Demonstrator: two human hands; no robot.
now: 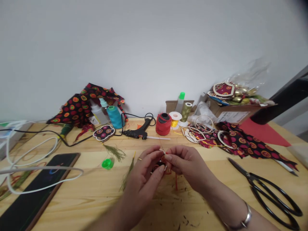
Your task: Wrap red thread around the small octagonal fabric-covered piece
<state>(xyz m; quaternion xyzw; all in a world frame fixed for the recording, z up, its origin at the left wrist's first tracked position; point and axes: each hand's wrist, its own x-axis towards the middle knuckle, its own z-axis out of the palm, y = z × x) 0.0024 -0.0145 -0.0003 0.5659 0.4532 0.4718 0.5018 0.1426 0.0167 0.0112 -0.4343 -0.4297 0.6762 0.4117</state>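
over the worktop [77,205], a small patterned piece [157,166] is pinched in the fingers of the left hand [146,179], seemingly for steadiness, while its edge is pinched by the right hand's [189,163] fingers.

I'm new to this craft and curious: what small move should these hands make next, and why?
Probably the right hand should draw the red strand gently snug while the left hand steadies the small patterned piece. The left hand holds that piece, the right pinches at its edge, and the strand trails below; whether they are joined is hidden.
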